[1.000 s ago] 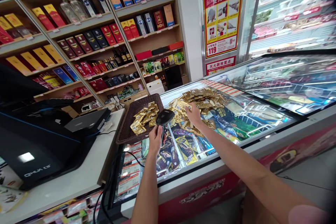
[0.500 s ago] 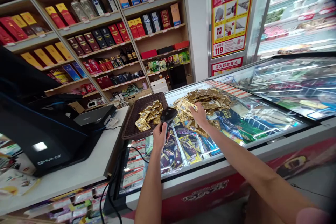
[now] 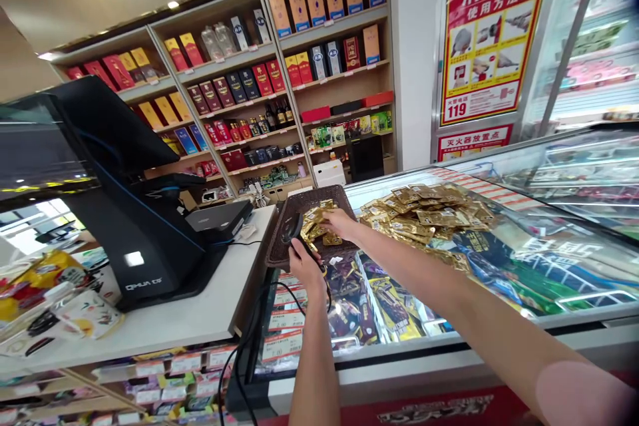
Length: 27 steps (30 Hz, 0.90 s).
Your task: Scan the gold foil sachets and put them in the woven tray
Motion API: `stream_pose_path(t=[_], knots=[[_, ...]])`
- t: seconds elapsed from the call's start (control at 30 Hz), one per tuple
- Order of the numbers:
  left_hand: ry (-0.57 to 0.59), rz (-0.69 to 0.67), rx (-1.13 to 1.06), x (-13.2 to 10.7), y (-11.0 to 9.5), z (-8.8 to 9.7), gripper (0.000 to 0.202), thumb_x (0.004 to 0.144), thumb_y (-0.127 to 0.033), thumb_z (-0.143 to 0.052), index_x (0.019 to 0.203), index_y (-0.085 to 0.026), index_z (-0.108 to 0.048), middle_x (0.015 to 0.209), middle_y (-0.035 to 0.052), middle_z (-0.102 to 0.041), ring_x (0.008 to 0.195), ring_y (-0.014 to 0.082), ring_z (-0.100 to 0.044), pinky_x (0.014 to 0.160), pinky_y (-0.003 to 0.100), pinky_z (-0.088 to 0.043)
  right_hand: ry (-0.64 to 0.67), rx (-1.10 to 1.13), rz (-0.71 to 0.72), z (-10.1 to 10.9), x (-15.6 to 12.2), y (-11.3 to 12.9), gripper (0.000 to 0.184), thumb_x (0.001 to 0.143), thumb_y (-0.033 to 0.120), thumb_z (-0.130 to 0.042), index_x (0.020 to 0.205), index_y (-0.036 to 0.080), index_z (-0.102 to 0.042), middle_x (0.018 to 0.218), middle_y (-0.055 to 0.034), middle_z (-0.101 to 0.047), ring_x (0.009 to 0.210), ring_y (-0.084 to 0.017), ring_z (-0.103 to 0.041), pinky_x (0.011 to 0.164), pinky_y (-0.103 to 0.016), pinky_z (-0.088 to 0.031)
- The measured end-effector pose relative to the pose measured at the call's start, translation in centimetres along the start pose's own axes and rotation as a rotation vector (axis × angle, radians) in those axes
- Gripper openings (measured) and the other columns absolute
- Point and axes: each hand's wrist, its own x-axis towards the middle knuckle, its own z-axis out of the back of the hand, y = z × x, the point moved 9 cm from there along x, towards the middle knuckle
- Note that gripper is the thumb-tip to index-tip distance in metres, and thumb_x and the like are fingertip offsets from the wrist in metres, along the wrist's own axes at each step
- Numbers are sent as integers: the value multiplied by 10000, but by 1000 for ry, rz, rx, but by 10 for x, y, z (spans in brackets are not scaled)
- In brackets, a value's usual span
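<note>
My left hand is wrapped round the handle of a black barcode scanner, held over the near left part of a dark brown woven basket. Gold foil packets lie in that basket. Over its right side reaches my right hand, its fingers closed at a gold packet among the others; the fingertips are partly hidden. To the right, a larger pile of gold packets is spread on the glass top of a freezer.
A black checkout terminal stands on the white counter at left. The scanner's black cable hangs over the freezer's corner. Shelves of boxed bottles line the back, beside a red fire-hydrant poster.
My right hand has moved left from the pile to the basket with a gold packet. The scanner has shifted left over the basket and turned. The view has swung left.
</note>
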Motion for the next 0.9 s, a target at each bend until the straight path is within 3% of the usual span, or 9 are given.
stream_pose_path(t=[0.07,0.13,0.2,0.3,0.4,0.5,0.57,0.7,0.9], knots=[[57,-7,15,-3,1,-8,537,872,-732,-365,770,-219,-489,468,-49,-507,369,133,-471,411,264,-396,52,-35,-93,-17,5,-9,65,857,159,-595,850,186,-536,769,-27,-641,730,-126,-642,717,-263,-571],[118,-31,18,-6,1,-17,527,871,-727,-382,755,-222,-483,472,-48,-504,376,132,-475,415,263,-398,49,-122,-98,-11,5,-9,106,840,167,-621,925,185,-562,839,-41,-659,771,-136,-642,737,-262,-554],[171,-51,0,-10,0,-25,520,871,-722,-393,751,-223,-479,497,-44,-508,391,130,-481,413,262,-392,-11,-299,47,17,0,5,214,840,168,-599,1053,184,-587,973,-66,-670,860,-159,-641,788,-281,-536],[224,-59,-6,-14,1,-34,516,871,-718,-400,763,-221,-487,535,-37,-521,411,130,-489,407,262,-377,-224,-772,307,81,-22,33,361,882,152,-478,1233,178,-562,1207,-103,-614,1055,-193,-593,923,-323,-475],[267,-84,20,-19,-1,-41,518,869,-718,-408,737,-223,-481,518,-39,-511,404,127,-488,398,253,-358,-472,-1217,260,145,-51,33,381,894,256,-529,1243,108,-551,1290,-204,-525,1200,-305,-484,1002,-429,-393],[314,-90,47,-23,-2,-47,517,867,-715,-419,702,-227,-461,474,-49,-487,372,117,-455,387,244,-344,-458,-1475,140,172,-67,13,528,842,483,-638,1191,92,-575,1274,-246,-496,1212,-381,-432,999,-484,-348],[355,-76,68,-26,-2,-52,510,866,-712,-429,709,-228,-467,464,-52,-485,366,118,-451,388,244,-350,-386,-1551,117,174,-71,2,558,824,537,-653,1160,96,-595,1260,-240,-500,1204,-378,-432,1000,-470,-337],[383,-81,77,-29,-2,-55,517,860,-718,-434,721,-223,-484,493,-43,-514,392,124,-488,389,242,-363,-348,-1569,93,182,-73,2,477,812,442,-699,1123,93,-608,1254,-221,-516,1197,-361,-446,973,-429,-356],[429,-102,76,-30,0,-59,498,865,-694,-457,714,-220,-486,467,-50,-508,353,110,-448,370,235,-335,-421,-1249,158,215,-81,18,324,899,209,-535,1218,154,-550,999,-115,-671,1000,-267,-603,863,-358,-422]])
